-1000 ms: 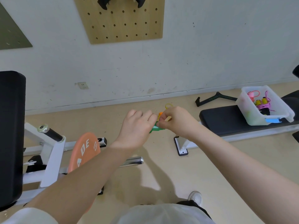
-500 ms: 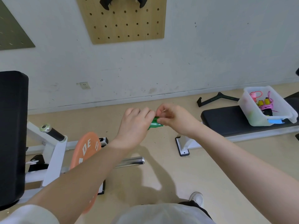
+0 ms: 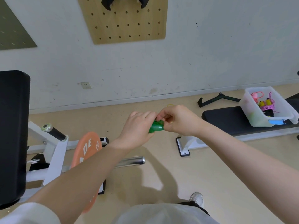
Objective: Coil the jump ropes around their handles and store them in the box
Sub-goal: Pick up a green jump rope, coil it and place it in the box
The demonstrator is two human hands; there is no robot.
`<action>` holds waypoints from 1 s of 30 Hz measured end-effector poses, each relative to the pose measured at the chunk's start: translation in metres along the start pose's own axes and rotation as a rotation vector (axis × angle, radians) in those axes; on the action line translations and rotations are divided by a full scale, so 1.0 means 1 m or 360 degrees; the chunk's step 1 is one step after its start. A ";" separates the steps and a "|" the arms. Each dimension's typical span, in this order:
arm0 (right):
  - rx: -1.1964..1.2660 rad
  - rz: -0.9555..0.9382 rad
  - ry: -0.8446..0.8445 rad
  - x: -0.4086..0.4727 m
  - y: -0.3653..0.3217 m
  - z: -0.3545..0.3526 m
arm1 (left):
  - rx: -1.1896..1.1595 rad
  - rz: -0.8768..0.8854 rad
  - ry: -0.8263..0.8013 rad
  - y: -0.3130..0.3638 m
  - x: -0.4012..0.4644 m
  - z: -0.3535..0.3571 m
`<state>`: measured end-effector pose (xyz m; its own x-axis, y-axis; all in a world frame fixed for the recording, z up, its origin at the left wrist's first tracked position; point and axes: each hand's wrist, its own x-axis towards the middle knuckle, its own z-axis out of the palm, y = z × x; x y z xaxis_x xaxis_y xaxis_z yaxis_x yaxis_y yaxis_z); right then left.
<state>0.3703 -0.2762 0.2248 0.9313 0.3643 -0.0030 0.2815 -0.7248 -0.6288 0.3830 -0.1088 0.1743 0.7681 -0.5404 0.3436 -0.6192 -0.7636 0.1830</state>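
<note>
You face a scuffed white wall with a wooden pegboard up top and a socket low down. Beige floor runs below it. To your left stands a black pad on a white frame with an orange weight plate; to your right, a black bench.

Glossy green plastic handle — translucent plastic box, wood pegboard.
</note>
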 end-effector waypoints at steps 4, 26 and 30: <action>-0.0302 -0.0193 0.0080 0.003 0.001 0.005 | -0.0005 -0.0048 0.0008 -0.003 -0.001 -0.002; 0.0936 0.0578 0.0041 0.000 -0.011 0.021 | 0.0349 0.0222 -0.0017 -0.010 0.000 -0.004; 0.0824 0.0496 0.0061 0.000 -0.006 0.029 | 0.0287 0.0153 -0.0114 -0.009 -0.005 -0.004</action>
<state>0.3619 -0.2546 0.2060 0.9621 0.1525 -0.2259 -0.1460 -0.4117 -0.8995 0.3839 -0.0981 0.1745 0.7204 -0.6327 0.2840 -0.6559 -0.7547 -0.0176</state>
